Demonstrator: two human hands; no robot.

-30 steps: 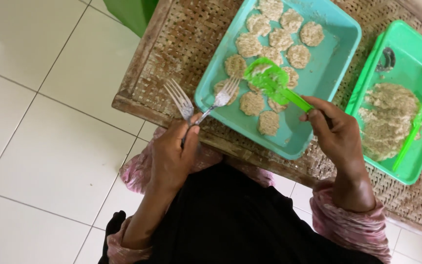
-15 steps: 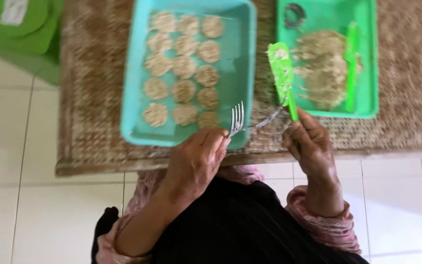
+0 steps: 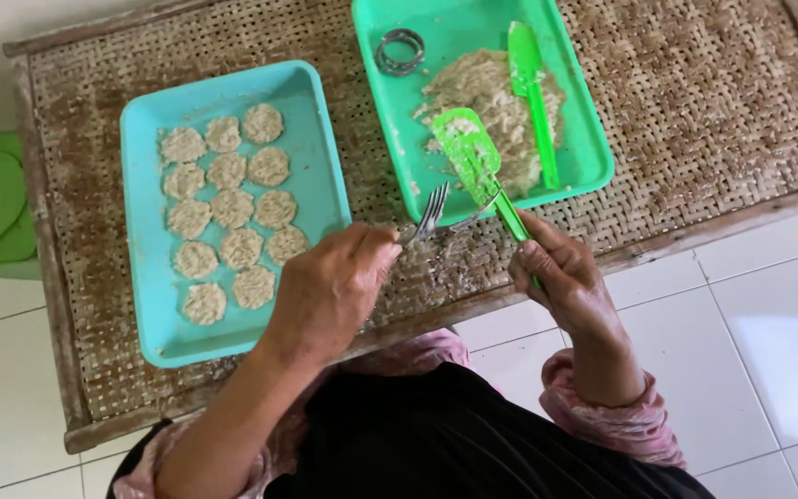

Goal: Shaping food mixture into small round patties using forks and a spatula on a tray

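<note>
Gripping a spatula by its handle, the right hand points its blade up-left over the green tray; the left hand clasps forks aimed there too.

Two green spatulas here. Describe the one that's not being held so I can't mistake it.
Find the green tray at the mat's far right. The loose spatula lies on the mash at its right, untouched. Unlike the speckled one in the right hand, its blade is clean.
</note>
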